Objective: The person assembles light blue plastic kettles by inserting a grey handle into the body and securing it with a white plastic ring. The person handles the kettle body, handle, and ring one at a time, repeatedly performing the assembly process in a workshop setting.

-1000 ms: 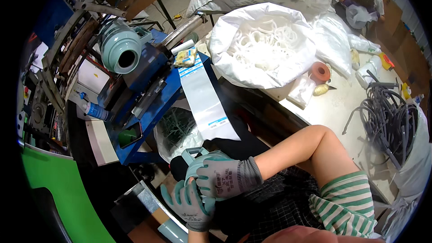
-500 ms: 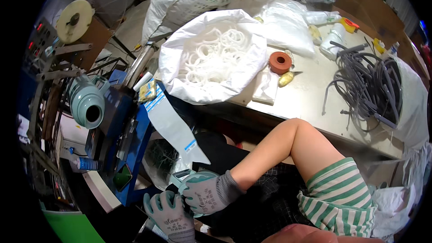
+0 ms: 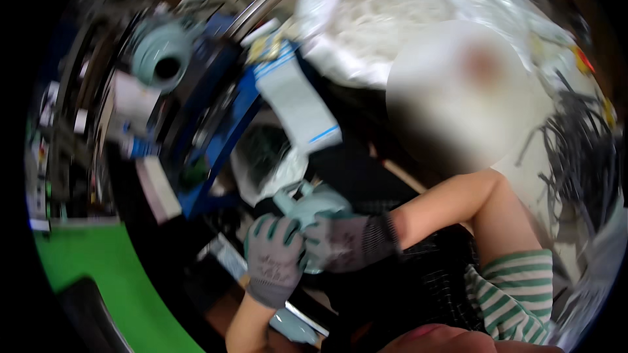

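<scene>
My left hand [image 3: 273, 258] and my right hand [image 3: 340, 238] wear grey knit gloves with teal-coated fingers. They are pressed together above my dark lap, fingers curled. Whatever sits between them is hidden and smeared by motion. Just beyond my hands stands a clear plastic bag [image 3: 252, 180] with dark contents. A long pale grey strip with blue ends [image 3: 297, 101] hangs from the blue machine frame [image 3: 219, 153] down toward the bag.
A white sack [image 3: 320, 52] of pale rings sits on the white table at the back. Dark grey tubing [image 3: 579, 157] lies in a bundle at the right. A teal jug [image 3: 160, 59] stands at the far left. A green surface [image 3: 98, 268] is at the lower left.
The whole view has swung, so the surroundings appear higher and farther right, now blurred. My hands stay together, and more of my left forearm shows.
</scene>
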Available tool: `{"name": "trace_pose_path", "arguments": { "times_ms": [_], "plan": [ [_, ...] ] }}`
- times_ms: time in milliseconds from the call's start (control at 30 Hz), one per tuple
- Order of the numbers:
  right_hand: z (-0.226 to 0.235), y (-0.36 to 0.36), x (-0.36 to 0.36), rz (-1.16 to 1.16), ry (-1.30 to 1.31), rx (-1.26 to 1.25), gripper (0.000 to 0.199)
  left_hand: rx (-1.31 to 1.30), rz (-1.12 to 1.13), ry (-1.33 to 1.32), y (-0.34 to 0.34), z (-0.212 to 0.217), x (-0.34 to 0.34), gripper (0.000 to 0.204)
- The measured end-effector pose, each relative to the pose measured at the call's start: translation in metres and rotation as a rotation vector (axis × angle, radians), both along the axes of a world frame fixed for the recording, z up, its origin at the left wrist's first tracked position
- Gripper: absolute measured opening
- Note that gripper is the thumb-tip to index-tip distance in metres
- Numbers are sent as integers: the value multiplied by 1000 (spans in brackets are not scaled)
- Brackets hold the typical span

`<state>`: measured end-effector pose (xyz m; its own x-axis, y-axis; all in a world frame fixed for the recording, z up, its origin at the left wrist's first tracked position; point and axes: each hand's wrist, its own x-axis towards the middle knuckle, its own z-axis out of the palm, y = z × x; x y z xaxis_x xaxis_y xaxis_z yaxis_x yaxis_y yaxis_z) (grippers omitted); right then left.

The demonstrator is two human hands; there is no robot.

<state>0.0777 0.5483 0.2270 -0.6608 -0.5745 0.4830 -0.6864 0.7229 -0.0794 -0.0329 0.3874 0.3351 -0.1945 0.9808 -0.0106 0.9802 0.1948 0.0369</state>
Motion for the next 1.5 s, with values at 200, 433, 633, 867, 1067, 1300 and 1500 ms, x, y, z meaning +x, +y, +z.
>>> {"name": "trace_pose_path", "arguments": {
  "times_ms": [200,433,633,867,1067,1300,1500],
  "plan": [
    [49,7,1,110,-371,14,31,-74,2,0,-6,4,6,21],
    [59,19,-2,136,-431,-86,33,-55,96,88,-9,1,17,18],
    [27,62,-20,-326,-434,-1610,76,263,229,-260,-26,-23,-7,24],
    [-97,150,-131,-481,-899,-1581,56,735,303,-370,-5,-26,-44,46],
    [-100,151,-136,-699,-702,-1770,64,785,326,-347,25,-46,-77,47],
    [-60,125,-120,-226,-911,-1879,41,701,413,-464,52,-69,-104,51],
    [-33,113,-105,-398,-886,-1744,42,597,219,-40,74,-64,-104,54]
  ]
}}
